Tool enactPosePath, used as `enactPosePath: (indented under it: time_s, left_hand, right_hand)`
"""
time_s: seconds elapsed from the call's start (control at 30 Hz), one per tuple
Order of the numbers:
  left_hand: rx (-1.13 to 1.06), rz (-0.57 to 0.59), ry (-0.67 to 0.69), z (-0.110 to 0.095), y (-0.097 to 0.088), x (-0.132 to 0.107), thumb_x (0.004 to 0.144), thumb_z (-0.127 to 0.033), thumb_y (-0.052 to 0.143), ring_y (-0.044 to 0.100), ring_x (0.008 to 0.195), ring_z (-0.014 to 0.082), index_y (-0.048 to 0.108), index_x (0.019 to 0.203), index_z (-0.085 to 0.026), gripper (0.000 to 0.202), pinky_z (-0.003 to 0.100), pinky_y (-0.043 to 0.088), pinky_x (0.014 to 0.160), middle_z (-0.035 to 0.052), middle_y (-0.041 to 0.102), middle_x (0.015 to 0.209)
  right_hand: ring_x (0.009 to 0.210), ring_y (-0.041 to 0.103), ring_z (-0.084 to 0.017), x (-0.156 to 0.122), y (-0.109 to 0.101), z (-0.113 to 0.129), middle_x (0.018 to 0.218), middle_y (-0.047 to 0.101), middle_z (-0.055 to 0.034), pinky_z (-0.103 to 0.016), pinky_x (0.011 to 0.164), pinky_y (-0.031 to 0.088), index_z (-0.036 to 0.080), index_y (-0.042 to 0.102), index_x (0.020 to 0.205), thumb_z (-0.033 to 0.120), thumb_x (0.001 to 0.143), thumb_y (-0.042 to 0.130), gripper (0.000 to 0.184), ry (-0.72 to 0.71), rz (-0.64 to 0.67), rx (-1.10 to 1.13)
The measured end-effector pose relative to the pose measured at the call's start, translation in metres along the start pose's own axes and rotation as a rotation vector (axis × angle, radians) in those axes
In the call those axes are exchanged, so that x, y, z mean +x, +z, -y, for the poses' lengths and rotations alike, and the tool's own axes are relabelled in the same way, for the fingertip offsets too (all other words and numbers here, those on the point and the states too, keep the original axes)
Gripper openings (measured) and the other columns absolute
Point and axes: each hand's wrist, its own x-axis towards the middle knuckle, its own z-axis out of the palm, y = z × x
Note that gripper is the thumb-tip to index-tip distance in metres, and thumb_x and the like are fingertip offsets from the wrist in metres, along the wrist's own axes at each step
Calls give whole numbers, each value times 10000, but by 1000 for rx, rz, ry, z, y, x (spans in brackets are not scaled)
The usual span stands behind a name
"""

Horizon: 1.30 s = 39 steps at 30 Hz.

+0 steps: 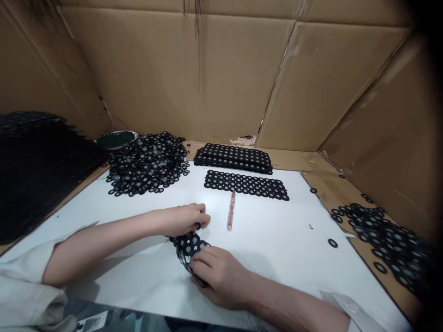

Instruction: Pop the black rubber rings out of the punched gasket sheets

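Although dark print was borne by the white rectangular label [92, 322] below the near table edge, it could not be read. Next, the right hand [221, 276], fingers bent round and thumb closed in, was clamped on the near end of a black openwork piece of linked rings with grey centres [190, 242]. From that hand the piece ran away and leftward, long axis slanted, its far end just below the left hand [183, 219]. By that hand, fingers mostly curled, a small black ring [197, 226] was pinched at the tips; whether it was joined to the piece could not be told. Beyond, a slim clear strip with red marks [231, 211] was laid lengthwise on the white board [277, 240], no wording legible. Farther back, a flat black ring panel [246, 184] was set crosswise before a thicker black ring stack [235, 157].
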Motion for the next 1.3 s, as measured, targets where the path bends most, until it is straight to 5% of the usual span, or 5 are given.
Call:
enactPosePath:
  time_s: [0.33, 0.6, 0.8, 1.03, 1.3]
  left_hand:
    - [28, -42, -288, 4, 1, 2, 670, -98, 446, 479, 646, 126, 511, 793, -199, 172, 234, 382, 581, 33, 458, 873]
    - [90, -93, -297, 6, -1, -6, 659, -99, 447, 492, 811, 189, 503, 776, -203, 166, 258, 391, 660, 40, 504, 816]
    - [55, 7, -355, 10, -4, -11, 623, -106, 472, 513, 747, 172, 518, 787, -205, 197, 258, 404, 630, 36, 494, 847]
    - [-42, 35, -255, 16, -8, -11, 550, -46, 482, 492, 652, 118, 505, 634, -177, 158, 203, 396, 565, 4, 526, 766]
    - [188, -28, -318, 3, 3, -5, 668, -125, 459, 547, 640, 192, 521, 745, -151, 102, 282, 426, 551, 86, 562, 804]
  right_hand:
    - [697, 446, -155, 3, -4, 1, 769, 564, -62, -270, 610, 384, 153, 504, 852, 159, 758, 437, 116, 47, -8, 78]
    - [697, 448, -159, 2, -6, 0, 760, 562, -64, -271, 596, 388, 158, 498, 816, 165, 772, 419, 90, 83, -17, 118]
    - [684, 459, -160, 3, -8, 1, 755, 566, -69, -270, 584, 401, 158, 509, 833, 144, 752, 430, 114, 97, -36, 166]
    - [719, 502, -166, 3, -7, 2, 781, 585, -72, -270, 617, 430, 163, 520, 884, 118, 743, 440, 169, 97, -43, 196]
    - [700, 535, -138, -6, -3, -3, 834, 591, -38, -254, 625, 453, 224, 383, 1197, 66, 732, 428, 493, 205, -191, 412]
